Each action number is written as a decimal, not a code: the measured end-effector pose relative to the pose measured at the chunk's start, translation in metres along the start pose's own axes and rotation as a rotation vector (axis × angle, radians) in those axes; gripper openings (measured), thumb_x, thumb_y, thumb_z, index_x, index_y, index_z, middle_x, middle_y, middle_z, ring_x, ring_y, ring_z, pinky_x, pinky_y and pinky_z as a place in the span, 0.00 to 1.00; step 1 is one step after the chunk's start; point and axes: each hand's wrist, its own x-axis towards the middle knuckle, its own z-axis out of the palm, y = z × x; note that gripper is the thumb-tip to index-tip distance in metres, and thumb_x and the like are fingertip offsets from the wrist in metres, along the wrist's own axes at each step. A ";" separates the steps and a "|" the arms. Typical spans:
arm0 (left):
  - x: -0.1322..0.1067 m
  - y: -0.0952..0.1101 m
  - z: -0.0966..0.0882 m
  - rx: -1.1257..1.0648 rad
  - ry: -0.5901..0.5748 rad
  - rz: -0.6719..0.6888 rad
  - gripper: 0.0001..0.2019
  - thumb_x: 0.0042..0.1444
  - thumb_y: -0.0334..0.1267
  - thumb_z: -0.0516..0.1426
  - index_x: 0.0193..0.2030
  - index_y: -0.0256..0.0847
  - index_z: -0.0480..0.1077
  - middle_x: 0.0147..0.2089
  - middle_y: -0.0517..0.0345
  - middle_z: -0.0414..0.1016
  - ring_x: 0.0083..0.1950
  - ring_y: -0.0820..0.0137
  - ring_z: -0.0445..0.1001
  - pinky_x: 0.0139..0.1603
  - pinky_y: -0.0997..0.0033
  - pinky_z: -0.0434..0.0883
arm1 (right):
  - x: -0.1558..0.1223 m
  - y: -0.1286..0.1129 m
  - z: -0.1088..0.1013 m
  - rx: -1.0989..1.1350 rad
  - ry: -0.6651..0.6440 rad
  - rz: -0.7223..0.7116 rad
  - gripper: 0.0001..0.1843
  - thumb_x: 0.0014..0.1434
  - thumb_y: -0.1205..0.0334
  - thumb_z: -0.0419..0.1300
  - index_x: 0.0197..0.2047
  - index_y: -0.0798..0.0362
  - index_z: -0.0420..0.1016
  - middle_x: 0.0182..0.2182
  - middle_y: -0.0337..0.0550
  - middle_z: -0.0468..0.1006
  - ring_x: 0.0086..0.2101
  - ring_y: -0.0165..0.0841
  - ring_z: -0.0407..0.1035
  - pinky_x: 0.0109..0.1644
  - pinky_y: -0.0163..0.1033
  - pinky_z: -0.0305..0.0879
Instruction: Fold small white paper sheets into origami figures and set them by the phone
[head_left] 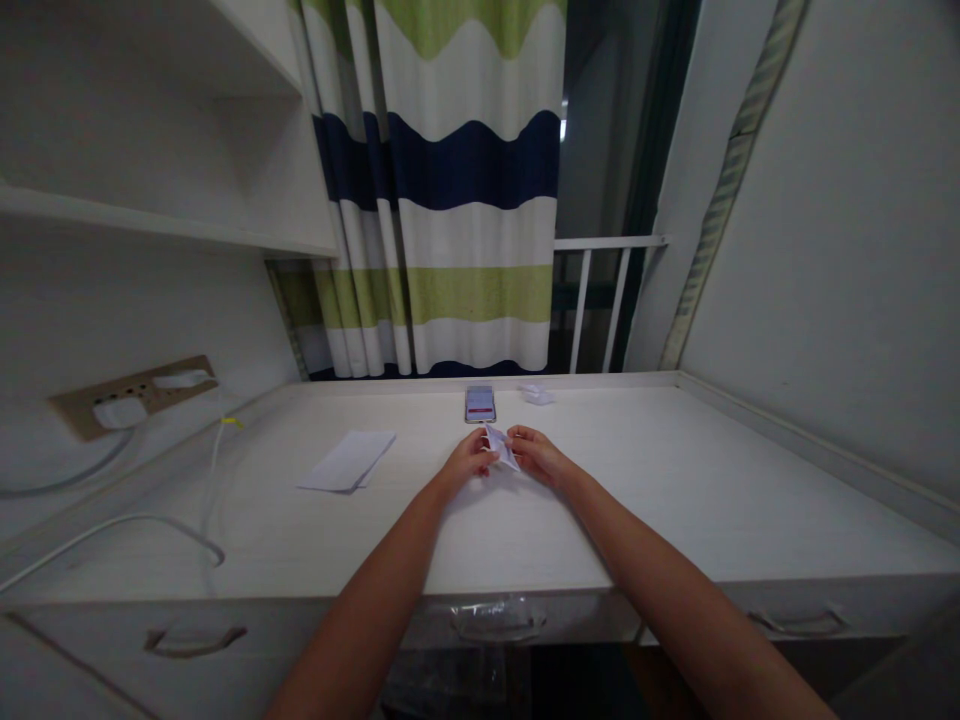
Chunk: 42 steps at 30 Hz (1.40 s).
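A small folded piece of white paper (501, 446) is held between both hands just above the white desk (637, 480). My left hand (466, 464) pinches its left side with closed fingers. My right hand (537, 455) grips its right side, fingers curled. A phone (480, 403) with a lit screen lies flat on the desk just beyond the hands. A stack of white paper sheets (347, 461) lies to the left of my left hand.
A crumpled bit of white paper (538, 394) lies right of the phone. White cables (165, 525) run across the desk's left part from a wall socket strip (135, 394). A striped curtain (450, 200) and white railing (600, 300) stand behind. Drawer handles (193, 640) line the front.
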 end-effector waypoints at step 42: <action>0.003 0.003 -0.006 -0.191 0.369 -0.139 0.08 0.48 0.38 0.54 0.33 0.37 0.63 0.34 0.55 0.70 0.25 0.75 0.72 0.24 0.76 0.68 | 0.002 -0.009 -0.007 -0.137 0.507 -0.012 0.05 0.45 0.71 0.59 0.21 0.57 0.68 0.18 0.40 0.73 0.21 0.25 0.69 0.25 0.27 0.65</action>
